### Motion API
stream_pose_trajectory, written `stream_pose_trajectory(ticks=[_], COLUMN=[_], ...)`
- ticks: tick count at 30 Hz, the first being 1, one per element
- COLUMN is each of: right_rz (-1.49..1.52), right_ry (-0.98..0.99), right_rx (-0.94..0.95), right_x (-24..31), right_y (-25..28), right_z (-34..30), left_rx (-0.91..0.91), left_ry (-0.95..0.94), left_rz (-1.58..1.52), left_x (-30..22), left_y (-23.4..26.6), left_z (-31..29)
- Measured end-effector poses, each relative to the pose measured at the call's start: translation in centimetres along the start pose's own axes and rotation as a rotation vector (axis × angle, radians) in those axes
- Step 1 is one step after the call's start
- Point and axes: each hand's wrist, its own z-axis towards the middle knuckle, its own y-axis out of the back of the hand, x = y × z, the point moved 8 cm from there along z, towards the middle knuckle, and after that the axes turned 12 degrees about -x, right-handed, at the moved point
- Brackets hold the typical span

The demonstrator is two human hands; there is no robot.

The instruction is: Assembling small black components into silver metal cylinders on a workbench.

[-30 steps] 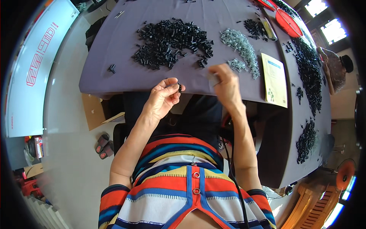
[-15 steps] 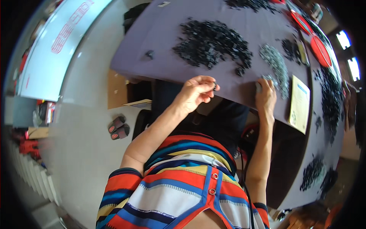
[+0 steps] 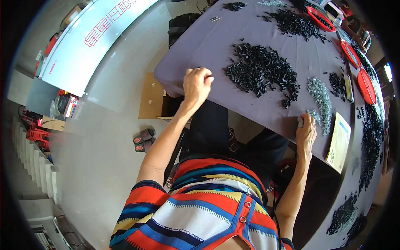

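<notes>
My left hand [image 3: 197,86] is over the table's near left corner, fingers curled down and closed. What it holds, if anything, is hidden beneath it; a dark bit shows just past the knuckles. At the table's front edge, my right hand [image 3: 306,132] rests with its fingers bent and drawn together. A greyish piece [image 3: 300,121] shows at its thumb side, too unclear to name. Small clear plastic pieces [image 3: 321,98] lie in a long heap just beyond that hand. Between the hands and farther back spreads a big heap of short black cylindrical parts [image 3: 262,68].
The purple-grey cloth [image 3: 196,46] covers the table. A yellowish booklet [image 3: 339,141] lies right of my right hand. More black parts [image 3: 296,24] and red trays [image 3: 366,85] are farther off. An open cardboard box [image 3: 151,98] and slippers [image 3: 144,140] are on the floor at left.
My left hand has moved left and away from me, from the front edge to the table corner; the small black part it pinched is now out of sight. My right hand stays by the clear pieces.
</notes>
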Motion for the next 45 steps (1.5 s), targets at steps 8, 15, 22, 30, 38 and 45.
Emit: stream_pose_trajectory(ticks=[8, 15, 22, 30, 38, 45], right_rz=[-0.008, 0.113, 0.107, 0.063, 0.101, 0.185], right_ry=[-0.007, -0.021, 0.010, 0.007, 0.008, 0.020], right_rx=[-0.019, -0.068, -0.078, -0.009, -0.075, -0.141], right_x=[-0.2, 0.5, 0.0, -0.6, -0.8, 0.3], right_y=[0.0, 0.5, 0.0, -0.8, -0.5, 0.4], right_z=[-0.3, -0.1, -0.1, -0.4, -0.2, 0.0], left_rx=[-0.019, 0.046, 0.045, 0.049, 0.052, 0.038], left_ry=[-0.034, -0.094, -0.108, -0.100, -0.123, -0.125], left_rz=[-0.051, -0.038, 0.033, 0.032, 0.060, 0.061], left_x=[3.0, 3.9, 4.7, 4.6, 4.5, 4.2], left_y=[-1.6, -3.3, -3.9, -3.9, -4.0, -3.8], left_z=[0.5, 1.0, 1.0, 0.7, 0.6, 0.6])
